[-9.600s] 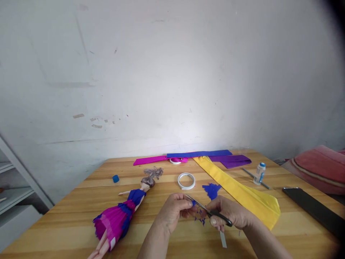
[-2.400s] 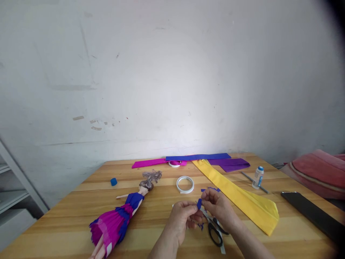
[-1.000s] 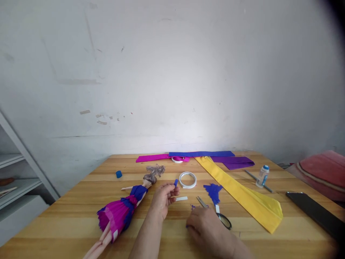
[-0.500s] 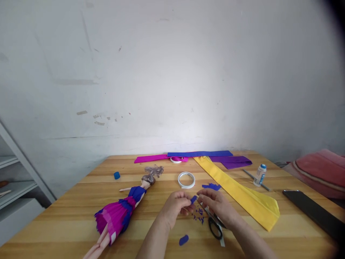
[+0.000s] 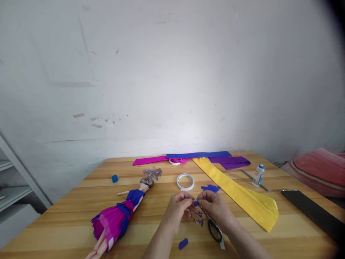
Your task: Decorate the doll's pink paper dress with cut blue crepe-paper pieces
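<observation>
My left hand [image 5: 176, 210] is closed in a pinch on a small piece of blue crepe paper [image 5: 196, 203]. Fingertips of my right hand [image 5: 215, 208] press at the same piece from the other side, and the two hands nearly touch. Under my right hand lie scissors with black handles [image 5: 215, 231], beside a narrow white strip [image 5: 222, 244]. Tiny blue paper scraps [image 5: 199, 216] are scattered on the table below my fingers. Nearer to me rests another rounded blue piece [image 5: 183, 244]. A jagged blue piece [image 5: 210, 188] lies just beyond my right hand.
Left of my hands lies a doll [image 5: 115, 219] in a magenta and blue dress, near a blue cap [image 5: 114, 178]. Ahead is a tape roll [image 5: 178, 182]. Yellow paper [image 5: 242, 194], a glue bottle [image 5: 258, 175], a grey stick [image 5: 246, 174] and a dark flat object [image 5: 309, 212] occupy the right.
My right fingertips have come in to the blue piece, which has turned and sits slightly lower between both hands. The view has shifted slightly.
</observation>
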A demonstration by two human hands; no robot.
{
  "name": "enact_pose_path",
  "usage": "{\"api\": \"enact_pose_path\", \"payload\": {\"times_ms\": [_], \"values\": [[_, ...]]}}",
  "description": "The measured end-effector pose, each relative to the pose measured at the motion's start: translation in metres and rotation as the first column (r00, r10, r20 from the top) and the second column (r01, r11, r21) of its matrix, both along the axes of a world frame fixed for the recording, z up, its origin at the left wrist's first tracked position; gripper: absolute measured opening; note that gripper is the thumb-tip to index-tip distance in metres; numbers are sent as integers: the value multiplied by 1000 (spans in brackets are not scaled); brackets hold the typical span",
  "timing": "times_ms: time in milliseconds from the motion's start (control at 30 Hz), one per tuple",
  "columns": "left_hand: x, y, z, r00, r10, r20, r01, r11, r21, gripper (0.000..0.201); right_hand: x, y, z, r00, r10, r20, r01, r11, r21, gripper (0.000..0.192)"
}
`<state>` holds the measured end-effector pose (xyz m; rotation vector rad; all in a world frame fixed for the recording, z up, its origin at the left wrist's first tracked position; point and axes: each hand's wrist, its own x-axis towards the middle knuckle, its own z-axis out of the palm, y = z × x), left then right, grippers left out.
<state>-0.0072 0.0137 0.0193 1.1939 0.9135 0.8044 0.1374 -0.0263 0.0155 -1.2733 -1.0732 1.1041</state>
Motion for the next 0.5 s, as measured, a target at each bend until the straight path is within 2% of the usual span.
{"api": "enact_pose_path", "payload": {"times_ms": [200, 333, 500], "values": [[10, -5, -5, 998, 54, -10, -52, 988, 146, 21, -3, 4, -5, 998, -57, -3, 57, 998, 20, 9], [13, -6, -6, 992, 110, -62, -86, 950, 301, 14, -5, 4, -5, 997, -73, 12, 72, 997, 30, 9], [13, -7, -4, 976, 154, -154, -95, 938, 334, 9, -4, 5, -6, 997, -73, 27, 72, 997, 23, 4]]}}
